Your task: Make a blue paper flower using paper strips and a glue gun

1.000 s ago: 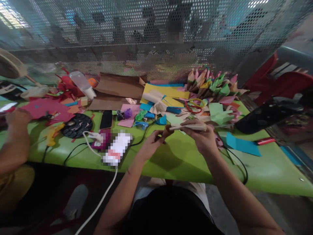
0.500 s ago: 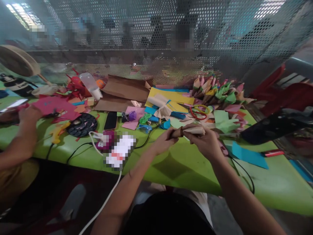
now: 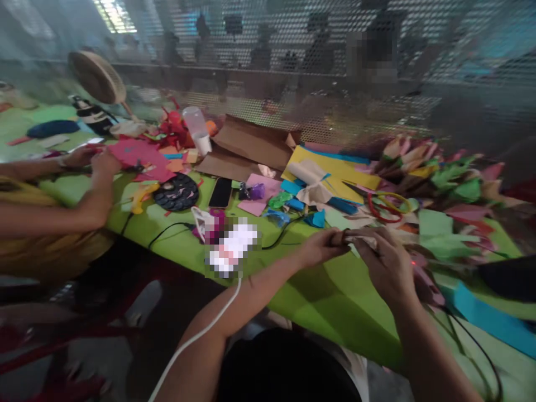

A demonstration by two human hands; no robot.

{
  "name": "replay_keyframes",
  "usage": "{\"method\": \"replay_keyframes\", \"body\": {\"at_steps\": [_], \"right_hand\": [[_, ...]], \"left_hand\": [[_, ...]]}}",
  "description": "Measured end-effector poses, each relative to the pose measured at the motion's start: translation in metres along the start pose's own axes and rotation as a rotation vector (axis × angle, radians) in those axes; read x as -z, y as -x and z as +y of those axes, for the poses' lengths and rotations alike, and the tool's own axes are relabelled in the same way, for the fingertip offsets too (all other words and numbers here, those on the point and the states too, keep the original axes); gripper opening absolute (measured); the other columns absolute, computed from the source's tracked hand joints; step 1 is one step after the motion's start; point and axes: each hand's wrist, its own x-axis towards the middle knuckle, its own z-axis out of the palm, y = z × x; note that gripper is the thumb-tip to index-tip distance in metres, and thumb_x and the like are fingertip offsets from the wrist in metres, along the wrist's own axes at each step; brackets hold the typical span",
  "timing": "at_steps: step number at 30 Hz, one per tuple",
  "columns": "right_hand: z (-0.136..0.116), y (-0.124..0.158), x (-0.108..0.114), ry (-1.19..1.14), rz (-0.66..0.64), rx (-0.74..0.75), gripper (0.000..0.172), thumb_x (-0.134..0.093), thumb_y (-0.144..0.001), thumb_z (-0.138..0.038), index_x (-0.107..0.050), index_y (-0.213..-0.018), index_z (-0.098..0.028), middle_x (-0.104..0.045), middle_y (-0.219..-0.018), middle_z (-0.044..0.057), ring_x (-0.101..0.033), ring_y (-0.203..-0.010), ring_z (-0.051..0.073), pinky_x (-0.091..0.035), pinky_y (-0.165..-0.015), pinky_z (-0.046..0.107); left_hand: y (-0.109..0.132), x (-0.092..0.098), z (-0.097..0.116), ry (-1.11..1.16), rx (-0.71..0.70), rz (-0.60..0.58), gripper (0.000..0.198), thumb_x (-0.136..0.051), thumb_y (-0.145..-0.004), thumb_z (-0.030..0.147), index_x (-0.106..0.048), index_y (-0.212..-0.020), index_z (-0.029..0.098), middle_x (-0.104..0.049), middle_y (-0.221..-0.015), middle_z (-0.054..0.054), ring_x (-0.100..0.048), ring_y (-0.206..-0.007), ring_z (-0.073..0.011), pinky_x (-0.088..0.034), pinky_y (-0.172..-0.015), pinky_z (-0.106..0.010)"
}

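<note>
The left hand (image 3: 320, 248) has its fingers curled around the brown end of a small brown-and-cream rolled paper piece (image 3: 355, 239), and the right hand (image 3: 391, 271) grips its pale end with bent fingers. The piece is above the glossy green tabletop (image 3: 293, 296), near a pink corded tool (image 3: 426, 282)
</note>
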Motion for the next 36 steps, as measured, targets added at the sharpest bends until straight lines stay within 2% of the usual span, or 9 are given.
{"method": "replay_keyframes", "body": {"at_steps": [3, 6, 9, 12, 17, 20, 27, 32, 36], "right_hand": [[0.012, 0.006, -0.007, 0.068, 0.167, -0.113, 0.027, -0.07, -0.089, -0.046, -0.073, -0.103, -0.024, -0.074, -0.088, 0.005, -0.068, -0.074, 0.024, -0.051, -0.067, 0.036], [0.016, 0.011, -0.007, 0.198, 0.259, -0.139, 0.028, -0.077, -0.084, -0.05, -0.073, -0.093, -0.024, -0.071, -0.074, 0.003, -0.063, -0.058, 0.022, -0.045, -0.055, 0.034], [0.014, 0.012, -0.004, 0.336, 0.202, 0.014, 0.022, -0.07, -0.091, -0.046, -0.074, -0.087, -0.024, -0.071, -0.068, 0.003, -0.063, -0.057, 0.022, -0.043, -0.056, 0.035], [0.009, 0.011, -0.003, 0.365, 0.129, 0.162, 0.015, -0.065, -0.096, -0.036, -0.074, -0.092, -0.024, -0.076, -0.08, 0.005, -0.067, -0.065, 0.023, -0.047, -0.062, 0.037], [0.004, 0.013, -0.004, 0.346, 0.027, 0.284, 0.013, -0.063, -0.097, -0.029, -0.072, -0.106, -0.026, -0.077, -0.096, 0.007, -0.07, -0.074, 0.024, -0.052, -0.073, 0.039], [0.004, 0.014, -0.006, 0.316, -0.031, 0.334, 0.015, -0.064, -0.096, -0.029, -0.07, -0.109, -0.027, -0.074, -0.103, 0.008, -0.071, -0.09, 0.027, -0.054, -0.082, 0.041], [0.009, 0.015, -0.005, 0.193, -0.118, 0.282, 0.008, -0.063, -0.095, -0.03, -0.07, -0.097, -0.028, -0.072, -0.094, 0.005, -0.071, -0.082, 0.022, -0.056, -0.074, 0.035], [0.003, 0.018, -0.005, 0.132, -0.031, 0.034, 0.016, -0.069, -0.091, -0.033, -0.067, -0.104, -0.025, -0.073, -0.079, 0.0, -0.066, -0.061, 0.017, -0.053, -0.058, 0.029], [-0.003, 0.013, -0.009, 0.118, 0.0, 0.11, 0.003, -0.067, -0.092, -0.027, -0.069, -0.092, -0.025, -0.074, -0.078, 0.0, -0.065, -0.059, 0.015, -0.052, -0.058, 0.028]], "left_hand": [[0.002, -0.003, -0.004, 0.015, 0.019, -0.013, 0.023, -0.075, -0.082, 0.031, -0.061, -0.095, 0.018, -0.056, -0.083, 0.003, -0.054, -0.082, -0.014, -0.047, -0.082, -0.026], [0.004, -0.005, -0.002, -0.016, 0.04, -0.027, 0.025, -0.075, -0.083, 0.036, -0.063, -0.098, 0.019, -0.056, -0.082, 0.003, -0.054, -0.082, -0.0148, -0.047, -0.081, -0.026], [0.005, -0.007, -0.003, -0.068, 0.044, -0.044, 0.029, -0.073, -0.084, 0.041, -0.064, -0.102, 0.02, -0.06, -0.086, 0.001, -0.056, -0.085, -0.017, -0.049, -0.081, -0.028], [0.004, -0.008, -0.007, -0.111, 0.033, -0.032, 0.03, -0.071, -0.085, 0.042, -0.065, -0.105, 0.02, -0.063, -0.091, -0.001, -0.058, -0.088, -0.0191, -0.049, -0.081, -0.029], [0.004, -0.006, -0.01, -0.206, 0.028, -0.045, 0.032, -0.07, -0.087, 0.041, -0.063, -0.11, 0.019, -0.067, -0.098, -0.003, -0.061, -0.092, -0.0211, -0.05, -0.083, -0.031], [0.005, -0.003, -0.006, -0.264, -0.012, -0.07, 0.031, -0.07, -0.087, 0.036, -0.062, -0.112, 0.02, -0.07, -0.103, -0.005, -0.064, -0.098, -0.0236, -0.051, -0.086, -0.033], [0.009, 0.0, -0.002, -0.343, -0.07, -0.14, 0.024, -0.068, -0.086, 0.029, -0.061, -0.107, 0.019, -0.071, -0.103, -0.007, -0.067, -0.101, -0.0264, -0.051, -0.089, -0.035], [0.009, 0.001, -0.007, -0.11, -0.06, -0.034, 0.026, -0.075, -0.081, 0.029, -0.061, -0.1, 0.019, -0.069, -0.099, -0.003, -0.064, -0.098, -0.0226, -0.049, -0.089, -0.031], [0.006, 0.003, -0.011, 0.024, -0.048, -0.01, 0.023, -0.075, -0.08, 0.027, -0.059, -0.094, 0.018, -0.064, -0.09, 0.0, -0.06, -0.092, -0.0195, -0.047, -0.086, -0.029]]}}
